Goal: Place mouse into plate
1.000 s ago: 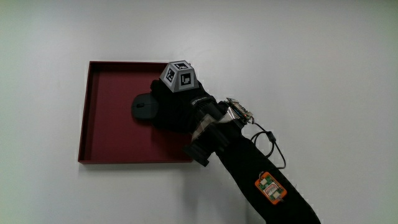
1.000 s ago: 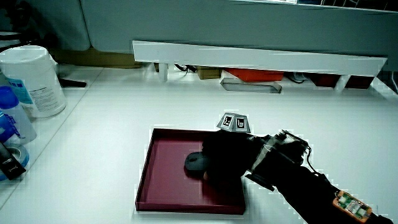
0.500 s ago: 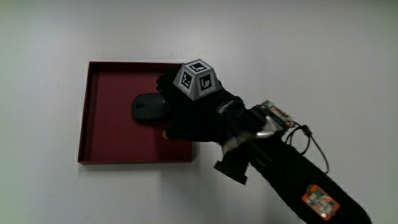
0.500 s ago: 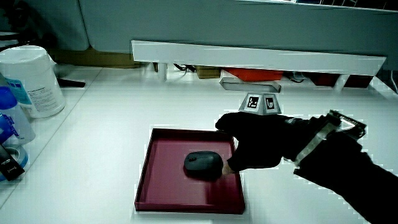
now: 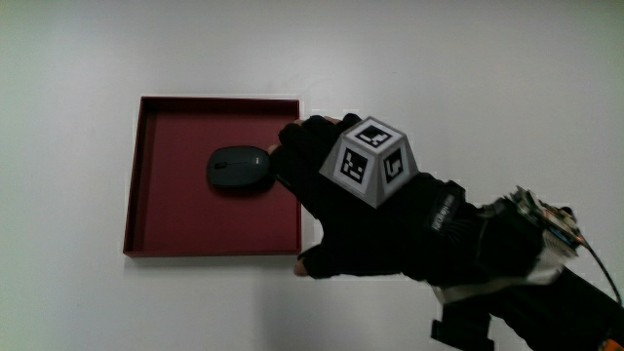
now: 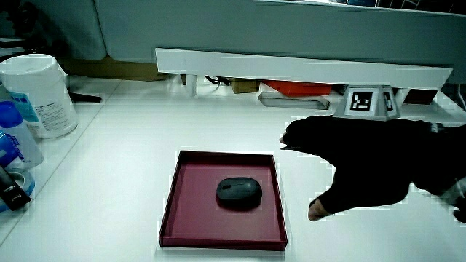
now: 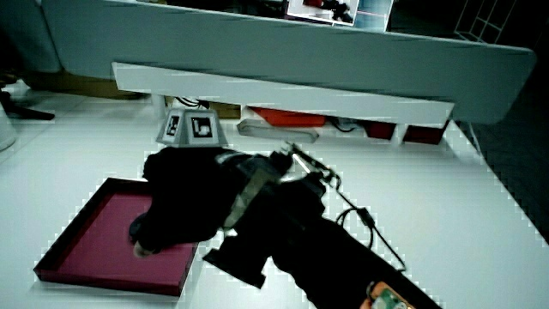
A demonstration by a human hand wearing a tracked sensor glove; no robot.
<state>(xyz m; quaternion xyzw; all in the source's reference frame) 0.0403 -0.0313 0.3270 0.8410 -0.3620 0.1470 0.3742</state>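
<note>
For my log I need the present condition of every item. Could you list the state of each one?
mouse: lying flat in the tray, not held.
red tray: on the table, holding the mouse.
hand: open, holding nothing, beside the tray.
white tub: upright, lid on.

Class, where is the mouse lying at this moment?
The mouse lies flat near the middle of the dark red tray, apart from the hand, which is beside the tray's edge.
</note>
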